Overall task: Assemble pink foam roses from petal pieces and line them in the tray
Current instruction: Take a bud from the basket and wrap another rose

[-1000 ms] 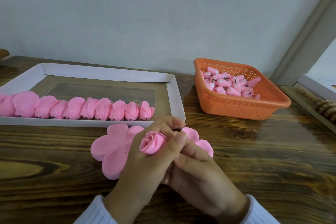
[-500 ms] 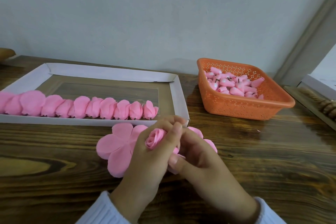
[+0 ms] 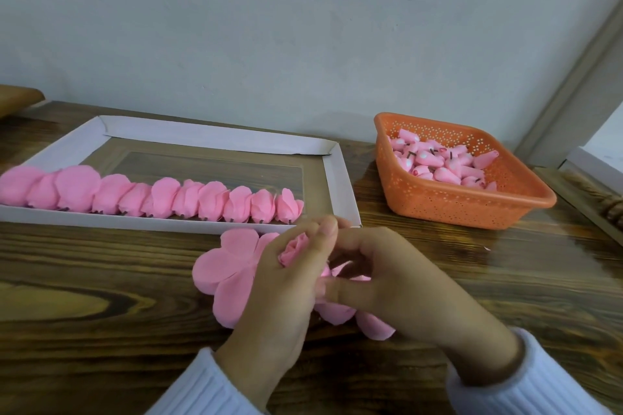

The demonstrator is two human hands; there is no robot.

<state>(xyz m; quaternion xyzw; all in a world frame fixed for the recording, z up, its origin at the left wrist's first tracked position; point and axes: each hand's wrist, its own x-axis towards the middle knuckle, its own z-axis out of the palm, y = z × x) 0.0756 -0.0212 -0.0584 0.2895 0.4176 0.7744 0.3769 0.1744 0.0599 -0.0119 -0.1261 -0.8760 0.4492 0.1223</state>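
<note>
Just short of the tray's (image 3: 135,222) near rim, your left hand (image 3: 279,283) grips the rose bud (image 3: 293,248) between thumb and curled fingers, its tip tilted up and away from you. Your right hand (image 3: 397,283), fingers curled, pinches the petal piece (image 3: 229,266) right under the bud, and the rest of that piece spreads flat on the table (image 3: 101,330). The free spot at the right end of the row of roses (image 3: 168,199) lies straight beyond your left hand, the nearer one; the basket (image 3: 438,202) sits well off right
</note>
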